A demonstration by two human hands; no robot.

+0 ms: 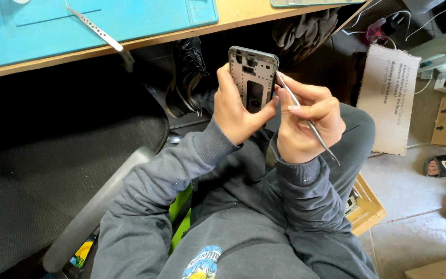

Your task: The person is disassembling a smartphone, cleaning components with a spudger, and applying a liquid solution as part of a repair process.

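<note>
— Frame (253,77) position?
— We hold it upright over our lap, below the desk (130,44) edge. Our left hand (236,111) clasps its lower half: fingers along the left side, thumb across the bottom right corner. Its top sticks out above the grip.
— And our right hand (305,124)?
— Closed on 1 thin metal pick (308,124), held like a pen. Its tip touches the frame's right edge; its tail slants down past our wrist.
— Anything else?
— Tweezers (96,30) lie on the blue mat (145,13).
</note>
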